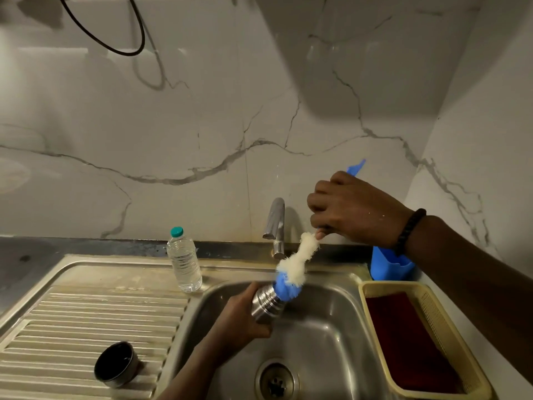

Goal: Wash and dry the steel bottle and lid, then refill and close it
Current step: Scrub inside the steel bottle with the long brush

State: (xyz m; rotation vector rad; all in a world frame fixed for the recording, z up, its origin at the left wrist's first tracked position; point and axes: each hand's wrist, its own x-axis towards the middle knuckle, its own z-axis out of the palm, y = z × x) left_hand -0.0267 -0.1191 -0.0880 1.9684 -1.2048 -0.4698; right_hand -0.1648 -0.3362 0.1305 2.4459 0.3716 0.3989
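Nearest the lens, the left hand [239, 319] reaches up from the bottom edge over the sink basin [326, 336], its fingers curled round the lower body of the steel bottle [266, 303]. It holds the bottle tilted, mouth pointing up and to the right, above the basin and not touching its floor. At that mouth sits the blue-and-white head of a bottle brush [291, 277], the blue bristles right at the opening and the white, foamy bristles trailing up the stem. Higher and to the right, the right hand [352, 209] grips the brush handle in a closed fist, with the blue end of the handle poking out above the knuckles; a dark beaded bracelet [409, 230] circles that wrist.

Behind the brush stands the tap [275, 223], its spout over the back of the basin. Left of the basin, on the ribbed draining board [72, 319], the dark lid [115, 365] rests open side up, well apart from the bottle. A clear plastic water bottle [184, 261] with a teal cap stands upright at the back of the board. Right of the basin lies a cream basket [461, 350] with a dark red cloth [409, 342] inside, and behind it a blue holder [389, 267].
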